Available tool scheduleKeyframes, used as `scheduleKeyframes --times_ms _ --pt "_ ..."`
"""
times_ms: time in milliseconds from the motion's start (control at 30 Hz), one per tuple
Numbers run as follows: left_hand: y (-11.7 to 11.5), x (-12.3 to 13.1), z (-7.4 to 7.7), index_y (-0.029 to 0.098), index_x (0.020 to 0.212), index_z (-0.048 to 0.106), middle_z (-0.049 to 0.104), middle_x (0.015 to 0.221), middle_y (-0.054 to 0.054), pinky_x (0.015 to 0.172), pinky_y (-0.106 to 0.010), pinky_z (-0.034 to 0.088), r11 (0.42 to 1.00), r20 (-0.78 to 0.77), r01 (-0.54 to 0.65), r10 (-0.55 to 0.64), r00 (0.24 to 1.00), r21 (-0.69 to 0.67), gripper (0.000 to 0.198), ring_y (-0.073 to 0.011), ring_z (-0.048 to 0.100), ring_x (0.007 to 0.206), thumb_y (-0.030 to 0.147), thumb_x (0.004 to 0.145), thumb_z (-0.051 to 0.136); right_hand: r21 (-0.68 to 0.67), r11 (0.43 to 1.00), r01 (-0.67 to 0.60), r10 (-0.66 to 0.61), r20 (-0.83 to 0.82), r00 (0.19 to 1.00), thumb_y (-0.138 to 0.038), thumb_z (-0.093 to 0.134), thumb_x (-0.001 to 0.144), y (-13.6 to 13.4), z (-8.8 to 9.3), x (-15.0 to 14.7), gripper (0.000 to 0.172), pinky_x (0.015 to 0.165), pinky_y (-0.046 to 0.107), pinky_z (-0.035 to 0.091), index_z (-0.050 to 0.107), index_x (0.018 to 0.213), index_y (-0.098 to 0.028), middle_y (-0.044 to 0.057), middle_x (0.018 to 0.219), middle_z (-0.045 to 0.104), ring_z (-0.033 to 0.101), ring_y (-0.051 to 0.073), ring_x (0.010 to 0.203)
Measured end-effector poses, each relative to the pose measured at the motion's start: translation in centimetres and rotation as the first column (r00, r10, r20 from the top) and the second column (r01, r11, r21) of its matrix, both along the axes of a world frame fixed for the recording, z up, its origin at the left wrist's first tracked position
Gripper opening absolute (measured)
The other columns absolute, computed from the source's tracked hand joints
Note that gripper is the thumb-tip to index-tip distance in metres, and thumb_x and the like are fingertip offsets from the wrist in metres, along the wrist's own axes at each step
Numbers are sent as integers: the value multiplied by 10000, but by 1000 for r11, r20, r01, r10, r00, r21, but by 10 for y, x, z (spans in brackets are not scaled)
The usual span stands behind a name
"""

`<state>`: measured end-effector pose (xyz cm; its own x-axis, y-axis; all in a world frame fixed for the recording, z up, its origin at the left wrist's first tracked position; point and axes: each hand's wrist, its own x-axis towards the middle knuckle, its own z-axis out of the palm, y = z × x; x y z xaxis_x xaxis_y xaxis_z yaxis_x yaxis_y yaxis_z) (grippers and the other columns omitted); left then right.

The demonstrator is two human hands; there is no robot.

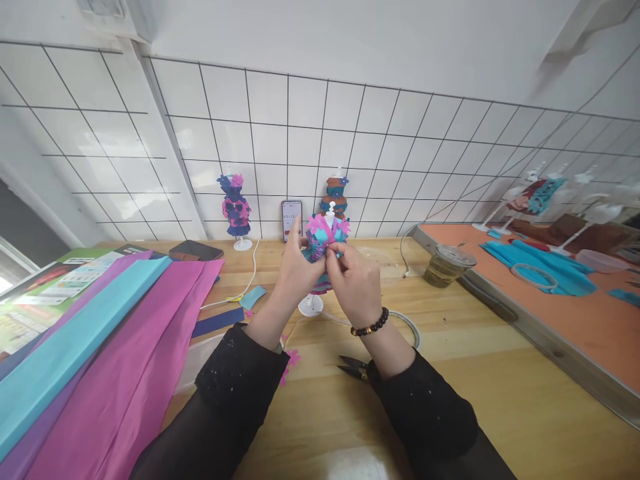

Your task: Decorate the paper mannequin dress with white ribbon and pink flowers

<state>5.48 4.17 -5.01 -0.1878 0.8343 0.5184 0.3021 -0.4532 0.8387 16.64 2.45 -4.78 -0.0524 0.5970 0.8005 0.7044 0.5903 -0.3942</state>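
A miniature dress form (331,215) stands on a round white base (311,305), wearing a pink and turquoise paper dress (320,239). From the left side, my left hand (299,273) grips the dressed form, with its thumb at the front and one finger pointing up. My right hand (354,277) is closed in a pinch against the front of the dress; what lies exactly between the fingertips is hidden. Dark scissors (354,367) lie below my right wrist. Pink paper flowers (293,358) rest beside my left sleeve.
Pink paper sheets (135,333) and a turquoise roll (85,333) cover the left side. Two dressed forms, one blue and pink (235,208), stand near the wall with a phone (292,220). A cup (449,265) stands beside the orange board (565,320) at right.
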Motion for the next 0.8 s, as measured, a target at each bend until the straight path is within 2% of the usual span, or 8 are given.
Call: scheduleKeyframes --times_ms 233,400,533,800 --pt "1 -1 0 240 1360 260 557 1099 -75 865 -341 415 1000 25 5 -5 1000 23 784 -174 529 977 208 670 631 -14 1000 -6 6 13 1000 -259 429 864 -4 1 -1 251 559 253 414 629 973 -153 36 642 657 562 129 520" --pt "1 -1 -1 238 1359 254 553 1112 -79 859 -338 414 999 31 18 -19 999 29 789 -175 531 974 238 672 641 -10 1000 9 -8 42 999 -245 418 872 -5 0 1 264 591 258 422 625 998 -140 67 738 678 576 139 571" --pt "2 -1 -1 233 1371 231 557 1087 -80 858 -357 410 999 3 18 -18 1000 34 799 -181 524 964 249 682 635 16 1000 25 -27 75 997 -245 418 877 -5 -1 3 267 604 259 424 626 1008 -142 73 749 683 587 148 598" --pt "-4 -4 -1 284 1385 195 497 1172 -68 941 -409 349 995 -31 91 -89 996 51 735 -193 465 1044 307 756 574 -10 1000 18 -17 61 998 -230 408 875 -6 3 3 272 582 255 426 630 991 -124 66 729 681 564 135 562"
